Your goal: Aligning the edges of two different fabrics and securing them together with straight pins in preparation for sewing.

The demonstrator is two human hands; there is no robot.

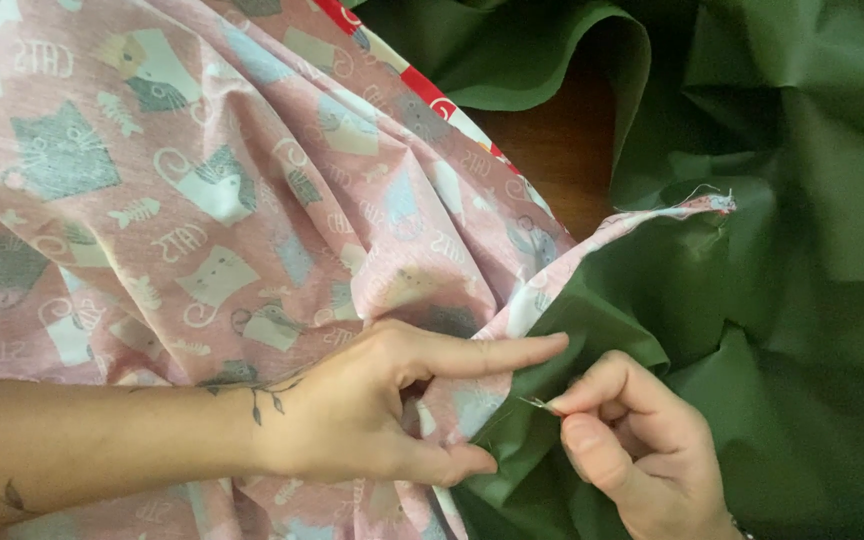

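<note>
Pink cotton fabric printed with pale cats and fish bones (202, 200) fills the whole left half of the frame, rumpled into soft folds that run down toward the lower middle. A tattooed forearm comes in along the lower left edge, and the left hand (382, 405) lies on that pink cloth in the lower centre, forefinger stretched out straight to the right and thumb pressed against the cloth's edge beneath it, pinching the seam where pink meets green. Just right of it, in the lower right of centre, the right hand (632, 440) has thumb and forefinger closed together on a thin metal sewing needle (537, 403), whose tip points left at the seam. A red and white trim strip (422, 90) runs along the pink cloth's upper edge near the top centre. Brown wooden bench (562, 150) shows in a gap at upper centre. Smooth dark green lining fabric (792, 300) covers the right side, with a frayed corner (707, 203) of the joined layers poking up at middle right.
</note>
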